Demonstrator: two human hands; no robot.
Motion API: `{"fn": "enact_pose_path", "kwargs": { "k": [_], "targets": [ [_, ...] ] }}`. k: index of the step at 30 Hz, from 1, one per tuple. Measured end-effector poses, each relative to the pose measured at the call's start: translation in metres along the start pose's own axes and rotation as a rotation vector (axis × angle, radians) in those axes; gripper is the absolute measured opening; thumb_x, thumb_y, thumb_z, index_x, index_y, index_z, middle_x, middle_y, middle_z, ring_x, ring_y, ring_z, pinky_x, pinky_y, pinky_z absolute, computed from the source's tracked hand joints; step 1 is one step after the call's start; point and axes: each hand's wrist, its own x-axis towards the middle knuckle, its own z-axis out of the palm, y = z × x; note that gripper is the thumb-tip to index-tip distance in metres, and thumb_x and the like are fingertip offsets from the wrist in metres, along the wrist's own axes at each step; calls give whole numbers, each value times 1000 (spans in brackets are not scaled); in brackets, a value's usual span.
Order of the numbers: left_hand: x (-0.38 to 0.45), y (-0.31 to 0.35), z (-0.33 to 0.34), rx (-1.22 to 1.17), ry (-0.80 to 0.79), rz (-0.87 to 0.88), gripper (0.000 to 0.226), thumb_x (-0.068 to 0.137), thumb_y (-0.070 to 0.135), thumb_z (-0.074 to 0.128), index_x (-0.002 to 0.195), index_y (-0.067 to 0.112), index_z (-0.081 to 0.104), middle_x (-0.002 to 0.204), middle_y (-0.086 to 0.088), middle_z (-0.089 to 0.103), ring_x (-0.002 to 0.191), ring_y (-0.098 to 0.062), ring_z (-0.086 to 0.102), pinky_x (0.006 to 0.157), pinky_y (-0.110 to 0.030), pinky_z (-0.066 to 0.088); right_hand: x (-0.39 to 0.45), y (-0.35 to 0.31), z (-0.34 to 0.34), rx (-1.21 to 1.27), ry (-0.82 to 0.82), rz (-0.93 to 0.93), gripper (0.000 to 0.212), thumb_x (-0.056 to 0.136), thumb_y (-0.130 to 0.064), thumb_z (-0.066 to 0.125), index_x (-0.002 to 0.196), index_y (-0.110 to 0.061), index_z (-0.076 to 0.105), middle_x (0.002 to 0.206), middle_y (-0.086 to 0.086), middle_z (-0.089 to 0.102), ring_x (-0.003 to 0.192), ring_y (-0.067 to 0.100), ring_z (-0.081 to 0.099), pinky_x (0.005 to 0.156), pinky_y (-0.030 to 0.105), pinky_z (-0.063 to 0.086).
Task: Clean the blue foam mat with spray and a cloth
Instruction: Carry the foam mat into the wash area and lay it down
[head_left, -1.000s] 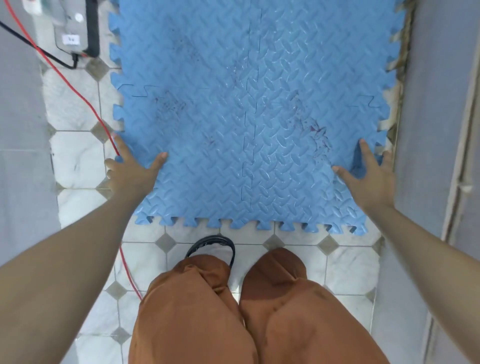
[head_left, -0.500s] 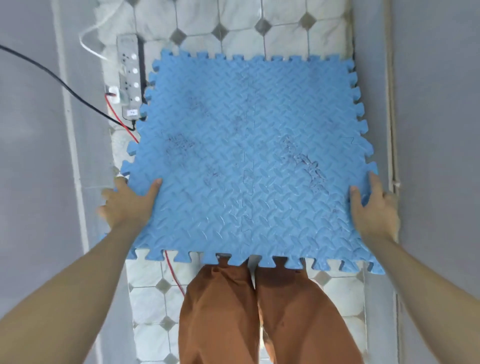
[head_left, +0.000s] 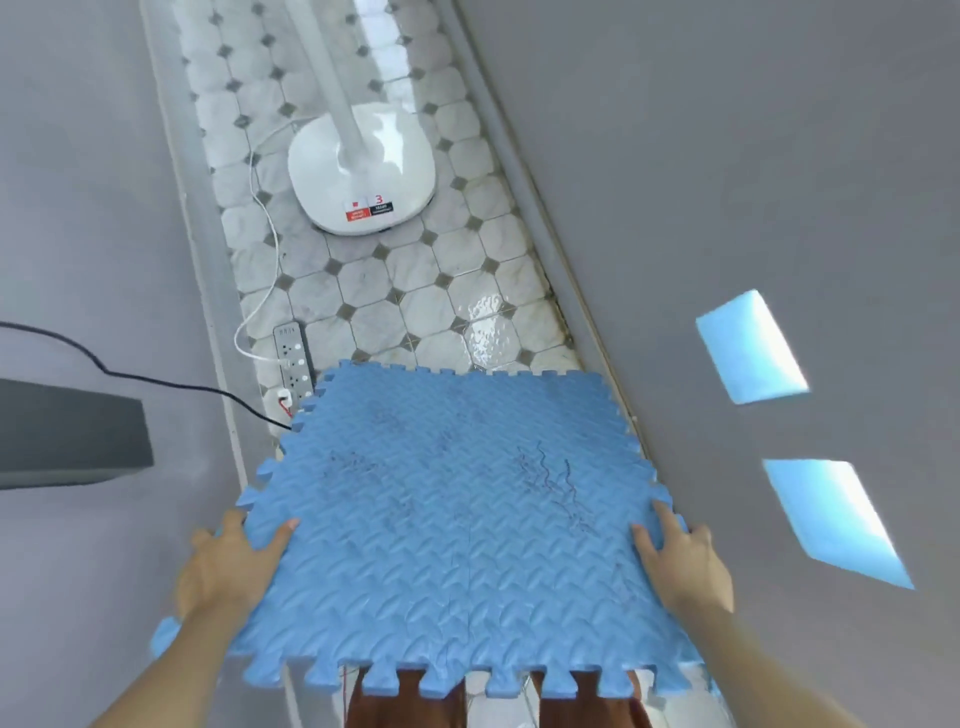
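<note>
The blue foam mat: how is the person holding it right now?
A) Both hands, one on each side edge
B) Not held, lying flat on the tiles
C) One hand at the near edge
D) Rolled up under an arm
A: the left hand and right hand grip opposite side edges of the blue foam mat.

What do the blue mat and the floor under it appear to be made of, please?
Blue mat: likely soft foam, matte, going by its embossed tread pattern and jigsaw edge teeth. Floor: seemingly glazed ceramic or stone tile, marbled white octagons with grey insets, glossy where light reflects.

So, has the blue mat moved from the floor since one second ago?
Yes. The blue mat is lifted by both hands, its near edge now covering the knees; earlier it lay flat on the tiled floor.
</note>
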Motion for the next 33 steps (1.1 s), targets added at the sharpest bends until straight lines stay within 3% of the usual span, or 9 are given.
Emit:
{"fn": "enact_pose_path", "kwargs": {
  "k": [8, 16, 20, 28, 33],
  "targets": [
    [-69, -13, -114, 87, 20, 292, 71, 81, 69, 52, 134, 23, 47, 113, -18, 51, 102, -41, 59, 83, -45, 48, -190, 55, -12, 182, 36, 227, 59, 95, -60, 35, 149, -39, 31, 129, 16, 46, 114, 35, 58, 93, 42, 47],
    [-127, 11, -149, 337, 23, 630, 79, 78, 76, 45, 136, 23, 46, 119, -19, 53, 108, -39, 57, 83, -46, 50, -350, 123, 35, 451, 40, 509, 59, 94, -60, 37, 149, -37, 31, 135, 19, 45, 121, 36, 54, 99, 43, 43],
    [-173, 56, -135, 491, 13, 815, 78, 80, 74, 45, 135, 20, 45, 114, -19, 58, 101, -36, 60, 82, -43, 51, -396, 170, 65, 556, 24, 644, 60, 93, -61, 36, 148, -36, 32, 135, 20, 49, 121, 36, 54, 97, 44, 45],
    [-302, 120, -42, 758, -57, 1117, 78, 85, 68, 45, 145, 20, 34, 129, -23, 49, 116, -39, 52, 91, -44, 46, -497, 264, 145, 824, 47, 950, 61, 94, -60, 38, 148, -34, 32, 135, 20, 49, 110, 36, 58, 86, 42, 50],
    [-416, 129, 27, 957, -64, 1356, 79, 86, 68, 44, 146, 18, 33, 139, -23, 40, 120, -39, 51, 93, -44, 46, -579, 310, 217, 988, 42, 1166, 61, 94, -61, 37, 149, -35, 30, 145, 19, 38, 121, 37, 52, 95, 47, 44]
  ]
}}
